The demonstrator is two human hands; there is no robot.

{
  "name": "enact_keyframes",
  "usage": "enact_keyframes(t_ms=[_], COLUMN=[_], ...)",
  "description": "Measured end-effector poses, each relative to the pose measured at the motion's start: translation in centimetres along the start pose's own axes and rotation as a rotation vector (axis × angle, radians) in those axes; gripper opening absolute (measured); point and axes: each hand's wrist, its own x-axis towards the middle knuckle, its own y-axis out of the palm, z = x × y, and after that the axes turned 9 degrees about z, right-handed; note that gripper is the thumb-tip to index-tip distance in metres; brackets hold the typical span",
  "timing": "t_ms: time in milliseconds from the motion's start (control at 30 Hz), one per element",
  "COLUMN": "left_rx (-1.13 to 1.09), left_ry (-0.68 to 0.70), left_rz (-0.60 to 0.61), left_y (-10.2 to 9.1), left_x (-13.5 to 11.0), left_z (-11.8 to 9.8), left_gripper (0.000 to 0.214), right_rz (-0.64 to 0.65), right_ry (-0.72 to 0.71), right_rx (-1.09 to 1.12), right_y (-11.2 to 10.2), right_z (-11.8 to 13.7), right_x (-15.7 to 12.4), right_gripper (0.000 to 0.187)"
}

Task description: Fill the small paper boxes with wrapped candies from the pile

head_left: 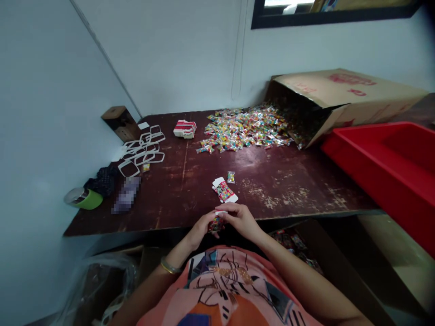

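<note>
Both our hands meet at the bench's (288,181) near edge: the left hand (200,232) closes on a small colourful packet (216,223), and the right hand (242,220) pinches its upper end, long axis pointing away from us. Just beyond lies a flat carton (224,191) on scuffed dark wood, with a red tray (356,172) at the right edge.

A worn dark wooden table (288,181) stands against pale blue walls (176,54) under a dark-framed window (340,18).
</note>
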Motion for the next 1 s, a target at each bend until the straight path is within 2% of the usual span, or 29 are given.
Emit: enact_keyframes(t_ms=[67, 200, 233, 333, 400, 533, 633, 800, 1000], left_rx=[-0.001, 0.094, 0.105, 0.164, 0.227, 0.277, 0.287, 0.196, 0.029], left_ry=[0.024, 0.016, 0.008, -0.026, -0.036, -0.042, -0.052, -0.107, -0.182], left_rz=[0.032, 0.023, 0.043, 0.118, 0.147, 0.178, 0.201, 0.202, 0.246], left_y=[-0.3, -0.6, -0.7, -0.7, -0.9, -1.5, -1.6, -1.3, -1.0], left_x=[-0.5, -0.8, -0.6, 0.4, 1.1, 2.1, 2.6, 3.3, 3.1], left_z=[0.1, 0.2, 0.2, -0.1, -0.5, -0.8, -0.7, -1.3, -1.6], left_gripper=[0.046, 0.045, 0.044, 0.042, 0.040, 0.036, 0.039, 0.045, 0.043], right_rz=[0.003, 0.017, 0.003, 0.002, -0.010, -0.055, -0.051, -0.151, -0.200], right_ry=[0.018, -0.122, -0.118, 0.037, 0.078, -0.110, -0.103, -0.080, -0.136], right_rx=[0.044, -0.054, -0.060, 0.060, 0.093, -0.119, -0.173, -0.164, -0.232], right_y=[0.2, 0.3, 0.2, -0.6, -1.1, -1.6, -2.0, -2.3, -1.4], right_z=[-0.5, -0.9, -1.0, -1.4, -1.8, -2.1, -2.4, -3.0, -2.6], right_x=[0.2, -0.2, -0.3, -0.3, -0.2, 0.0, 0.1, 0.6, -0.9], right_gripper=[0.028, 0.023, 0.022, 0.023, 0.023, 0.019, 0.019, 0.017, 0.019])
